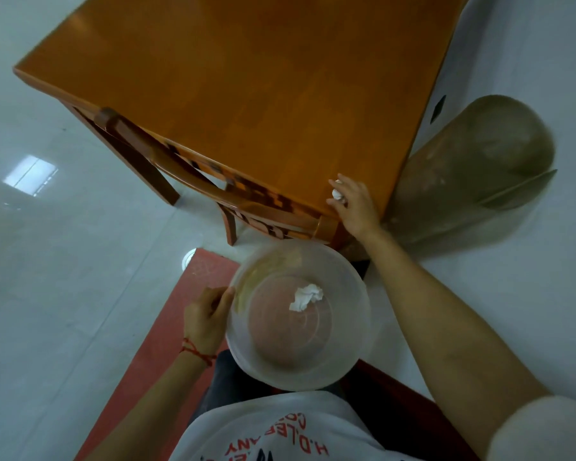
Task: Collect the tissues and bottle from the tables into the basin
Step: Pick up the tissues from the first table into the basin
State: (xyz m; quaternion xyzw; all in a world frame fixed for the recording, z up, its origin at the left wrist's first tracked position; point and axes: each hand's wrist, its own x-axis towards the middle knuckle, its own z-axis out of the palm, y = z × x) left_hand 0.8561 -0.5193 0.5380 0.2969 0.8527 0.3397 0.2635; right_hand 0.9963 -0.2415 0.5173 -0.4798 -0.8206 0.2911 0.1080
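At the near right corner of the orange wooden tabletop (233, 81), the right hand (354, 204) is down on the surface, arm stretched out from the lower right. Its fingers (338, 181) are curled in around a small crumpled tissue (337, 194), a white wad pinched right at the tabletop's edge; whether it has left the wood, I can't tell. Look lower, centre of view: a translucent round basin (300, 314), held out in front of the body, and the left hand (207, 322) has it by the left rim, thumb hooked over the lip, fingers closed on the wall. A red string bracelet (197, 352) sits on that wrist. Inside the basin, one crumpled white tissue lies on the bottom (305, 297), a little right of the middle and apart from the walls. Hand with the wad and basin are near each other, the basin's far rim just below the table corner. A wooden chair (180, 168) is pushed in along the table's near left side, its curved back rail running beside the edge. To the right of the table, a big dull brownish cylindrical bin (473, 168) stands tipped in view on the pale tiled floor (47, 261). Underfoot, a red mat (167, 327). A white printed shirt (280, 430) fills the bottom edge. No bottle shows anywhere in view.
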